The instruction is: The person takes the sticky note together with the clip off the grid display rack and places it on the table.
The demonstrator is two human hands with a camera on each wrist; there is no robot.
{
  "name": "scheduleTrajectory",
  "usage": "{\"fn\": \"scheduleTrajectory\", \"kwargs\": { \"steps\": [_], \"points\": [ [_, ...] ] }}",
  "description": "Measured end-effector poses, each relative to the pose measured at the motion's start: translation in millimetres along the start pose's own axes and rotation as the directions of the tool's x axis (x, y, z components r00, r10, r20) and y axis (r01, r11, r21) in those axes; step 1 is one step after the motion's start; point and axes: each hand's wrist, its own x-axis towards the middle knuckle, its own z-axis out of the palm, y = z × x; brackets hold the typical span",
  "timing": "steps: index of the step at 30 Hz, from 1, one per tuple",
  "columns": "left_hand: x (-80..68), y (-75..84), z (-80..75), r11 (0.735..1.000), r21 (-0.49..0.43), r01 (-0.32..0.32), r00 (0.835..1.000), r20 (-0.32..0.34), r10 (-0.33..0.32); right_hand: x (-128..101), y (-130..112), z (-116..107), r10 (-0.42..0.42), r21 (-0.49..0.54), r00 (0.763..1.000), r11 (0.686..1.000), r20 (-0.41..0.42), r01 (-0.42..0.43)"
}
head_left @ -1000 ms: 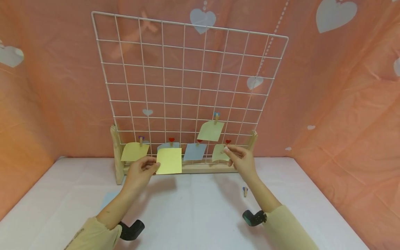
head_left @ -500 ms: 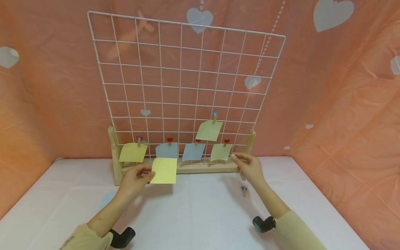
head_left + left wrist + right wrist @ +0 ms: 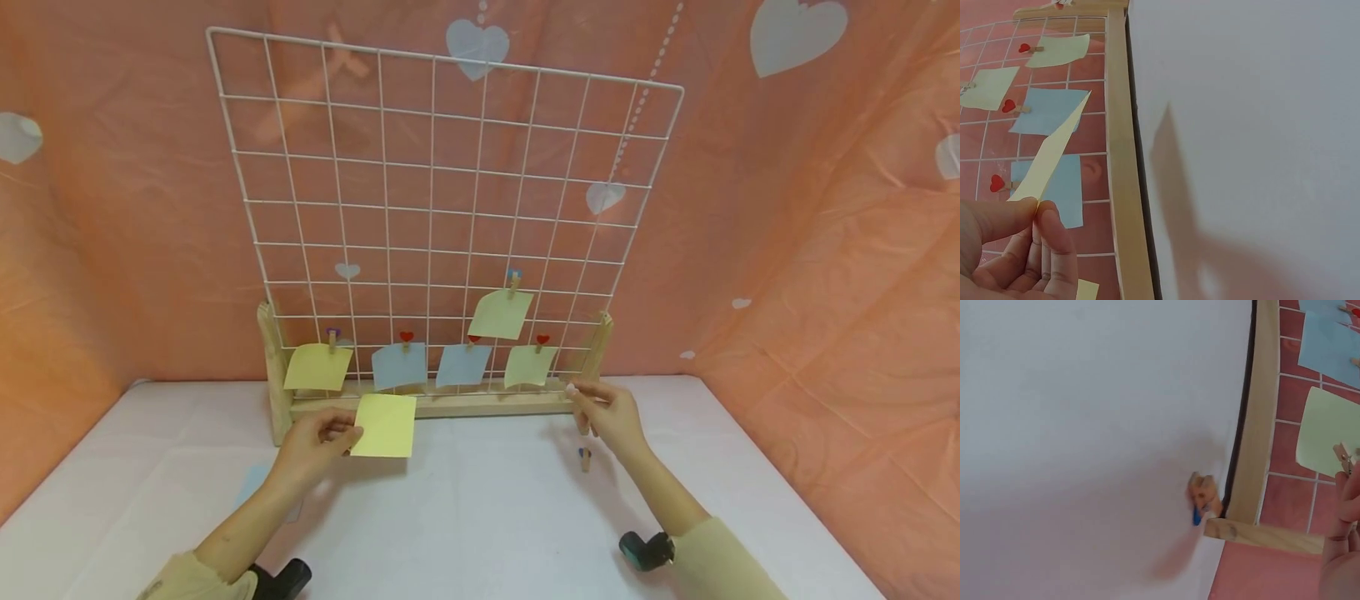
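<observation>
In the head view my left hand pinches a yellow paper note by its left edge, thumb in front, above the table before the grid. The left wrist view shows the note nearly edge-on between thumb and fingers. My right hand is raised near the right end of the wooden base, its fingertips pinching a small wooden clothespin with a whitish end. Behind the hands, a yellow note, two blue notes and a pale green note hang clipped in a row. Another green note hangs higher.
The white wire grid stands upright in a wooden base at the table's back. A loose clothespin with a blue end lies on the table below my right hand. Pale blue paper lies by my left forearm.
My left hand has drawn the yellow note down and left, uncovering the blue note behind it. My right hand has moved right and down, away from the lower green note, still holding the clothespin.
</observation>
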Motion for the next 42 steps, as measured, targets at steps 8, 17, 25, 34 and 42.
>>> {"fn": "scheduleTrajectory", "kwargs": {
  "steps": [8,17,25,34,42],
  "points": [
    [-6.5,-6.8,-2.2,0.997,0.066,0.050,0.999,0.013,-0.051,-3.1,11.9,-3.0,0.056,-0.087,0.998,0.995,0.018,-0.055],
    [-12.2,-15.8,-2.2,0.994,0.053,0.098,0.994,0.035,-0.100,-4.8,20.5,-5.8,0.088,-0.107,0.994,0.991,0.071,-0.081],
    [-16.2,-21.2,-3.2,0.989,0.074,0.129,0.989,0.062,-0.134,-8.0,19.6,-5.3,0.109,-0.144,0.985,0.986,0.137,-0.089],
    [-18.9,-24.6,-4.7,0.983,0.114,0.141,0.985,0.081,-0.151,-8.3,20.1,-5.6,0.129,-0.136,0.975,0.985,0.181,-0.105],
    [-21.8,-28.1,-6.2,0.976,0.151,0.156,0.977,0.122,-0.175,-6.7,23.7,-5.0,0.147,-0.174,0.968,0.978,0.203,-0.112]
  ]
}}
